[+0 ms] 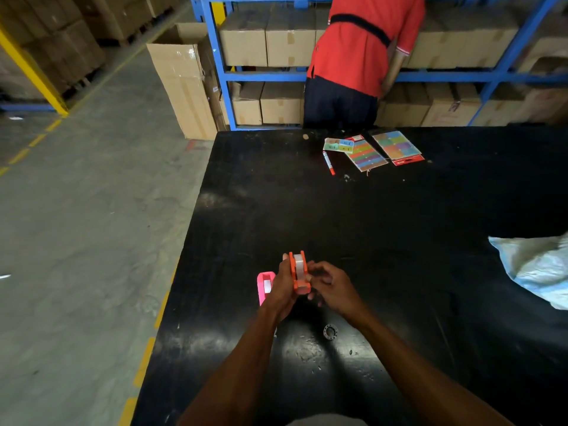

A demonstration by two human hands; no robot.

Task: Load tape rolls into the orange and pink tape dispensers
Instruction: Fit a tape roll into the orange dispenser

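My left hand [283, 289] grips the orange tape dispenser [298, 272] from its left side and holds it upright above the black table [368, 229]. A whitish tape roll [298, 265] sits between the dispenser's two orange walls. My right hand [330, 287] touches the dispenser's right side, fingertips near its lower front. The pink tape dispenser [265, 285] lies on the table just left of my left hand, partly hidden by it. A small dark ring [330, 331], perhaps a roll core, lies on the table closer to me.
A red-tipped marker [328, 162] and several colourful sticker cards [381, 150] lie at the table's far side. A pale plastic bag [536, 269] rests at the right edge. A person in a red shirt [362, 41] stands behind the table at blue shelves of cardboard boxes.
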